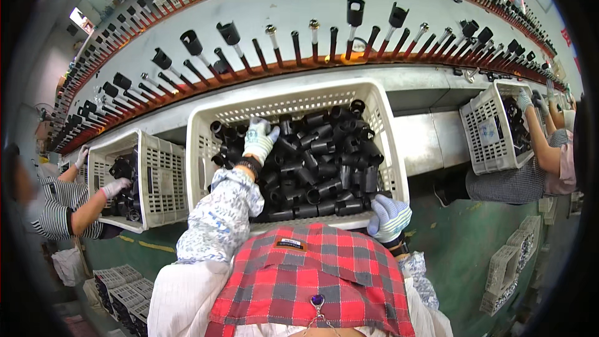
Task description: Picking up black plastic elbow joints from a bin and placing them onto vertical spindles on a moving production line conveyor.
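A white plastic crate (293, 95) full of short black tubes (324, 168), some with cut-outs, stands before me. My left hand (259, 138), in a pale knit glove, reaches into the crate's left side and rests among the tubes. Its thumb and forefinger are apart; the other fingertips are partly hidden, and no tube shows clearly in its grasp. My right hand (389, 218), gloved in pale knit with bluish fingers, is at the crate's near right corner. Its fingers are curled closed; what they may hold is hidden.
Beyond the crate runs a curved line (299, 65) of upright rods, some topped with black tubes. A co-worker with a second crate (159, 181) is at left, another with a third crate (483, 131) at right. Stacked trays (128, 290) stand on the green floor.
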